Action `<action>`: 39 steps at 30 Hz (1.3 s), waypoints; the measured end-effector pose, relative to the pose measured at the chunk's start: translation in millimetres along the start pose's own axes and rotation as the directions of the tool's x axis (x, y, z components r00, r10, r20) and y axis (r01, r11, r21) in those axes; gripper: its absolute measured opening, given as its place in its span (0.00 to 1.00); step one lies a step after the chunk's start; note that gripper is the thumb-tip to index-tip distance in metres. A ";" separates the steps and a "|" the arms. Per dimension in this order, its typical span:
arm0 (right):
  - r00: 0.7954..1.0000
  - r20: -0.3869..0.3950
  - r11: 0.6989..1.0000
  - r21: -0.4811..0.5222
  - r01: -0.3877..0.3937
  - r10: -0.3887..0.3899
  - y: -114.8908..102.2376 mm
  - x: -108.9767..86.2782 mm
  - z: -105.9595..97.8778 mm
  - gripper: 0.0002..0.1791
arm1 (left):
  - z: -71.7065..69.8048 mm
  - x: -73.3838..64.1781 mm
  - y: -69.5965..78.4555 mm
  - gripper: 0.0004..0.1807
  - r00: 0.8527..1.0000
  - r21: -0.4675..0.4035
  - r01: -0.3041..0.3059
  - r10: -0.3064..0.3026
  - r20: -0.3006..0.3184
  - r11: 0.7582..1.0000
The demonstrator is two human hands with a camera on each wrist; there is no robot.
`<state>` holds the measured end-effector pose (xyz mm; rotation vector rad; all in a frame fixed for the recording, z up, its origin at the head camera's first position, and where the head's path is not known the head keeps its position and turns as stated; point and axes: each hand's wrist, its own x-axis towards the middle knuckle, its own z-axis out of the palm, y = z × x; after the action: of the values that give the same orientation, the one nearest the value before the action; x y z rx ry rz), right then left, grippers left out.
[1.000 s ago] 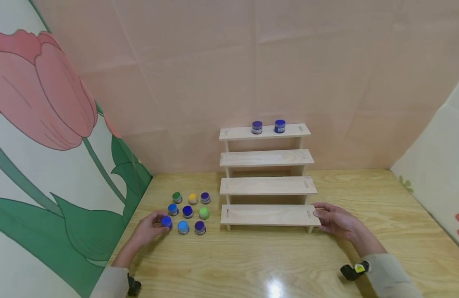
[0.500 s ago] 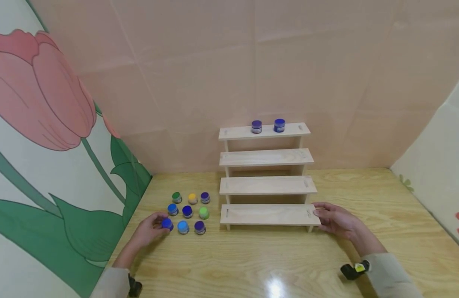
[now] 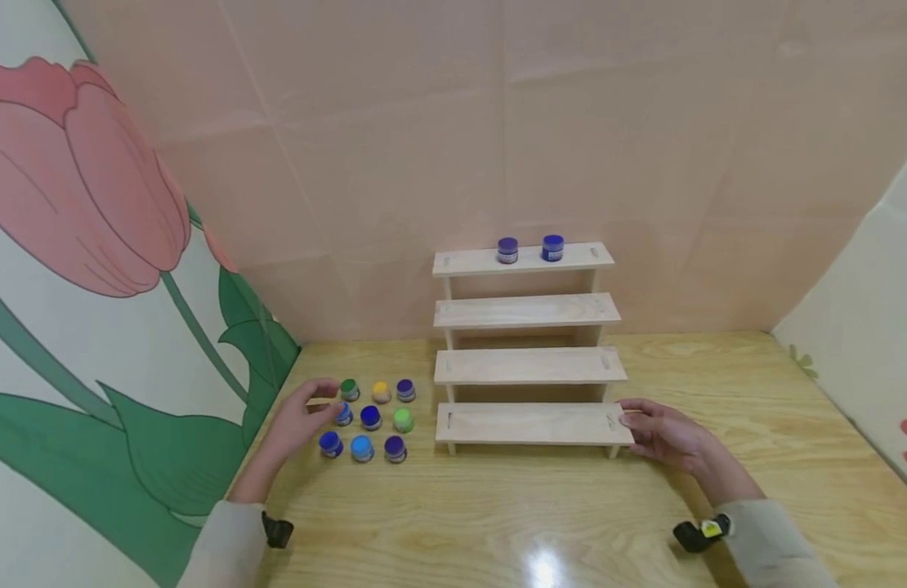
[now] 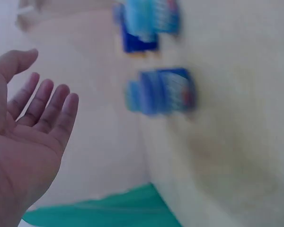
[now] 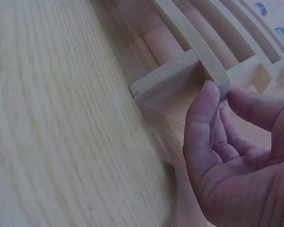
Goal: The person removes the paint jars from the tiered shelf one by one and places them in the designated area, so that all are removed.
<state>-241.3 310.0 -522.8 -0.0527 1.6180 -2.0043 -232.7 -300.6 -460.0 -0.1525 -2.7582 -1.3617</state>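
My left hand (image 3: 299,420) is raised beside the left edge of a group of small paint jars, nearest a blue-lidded jar (image 3: 344,414) in the middle row. In the left wrist view the hand (image 4: 33,137) has relaxed fingers with nothing in them; jars there are blurred. Another blue jar (image 3: 331,444) stands at the group's near left corner. My right hand (image 3: 667,437) pinches the right end of the lowest board of a stepped wooden rack (image 3: 530,424). The right wrist view shows thumb and forefinger on the board's corner (image 5: 210,61).
Two blue jars, one on the left (image 3: 507,251) and one on the right (image 3: 552,248), stand on the rack's top step. Green (image 3: 350,390), yellow (image 3: 381,392) and several other jars stand on the wooden table (image 3: 424,514). A flowered panel (image 3: 115,327) borders the table's left side.
My left hand has let go of the near-left blue jar and moved away from me to the middle row. That jar stays on the table. The right hand keeps its place on the rack.
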 end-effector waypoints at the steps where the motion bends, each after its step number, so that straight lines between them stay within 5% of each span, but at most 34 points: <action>1: 1.000 0.001 1.000 0.001 0.000 0.000 0.2 0.2 -0.2 0.12 | 0.5 3.7 6.4 0.22 1.000 -0.002 -0.017 0.017 0.002 1.000; 10: 1.000 0.000 1.000 0.007 -0.003 0.003 1.2 0.8 -0.9 0.11 | 12.4 41.3 61.4 0.22 0.979 -0.029 -0.202 0.202 0.006 0.979; 22: 1.000 -0.006 1.000 0.013 -0.010 0.010 -2.8 -0.6 0.0 0.11 | 36.5 89.5 133.0 0.21 0.946 -0.049 -0.322 0.323 0.013 0.945; 30: 1.000 0.019 1.000 0.012 0.004 -0.004 -3.0 -2.1 1.6 0.11 | 51.8 117.5 168.9 0.22 0.936 -0.129 -0.344 0.351 0.031 0.930; 39: 1.000 0.023 1.000 0.024 0.005 -0.006 0.0 -1.4 0.0 0.11 | 68.5 143.1 193.5 0.21 0.937 -0.165 -0.342 0.349 0.015 0.925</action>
<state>-240.1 310.7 -522.4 -0.0706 1.5807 -2.0199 -353.1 -120.5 -335.0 -0.6512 -2.4893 -1.4875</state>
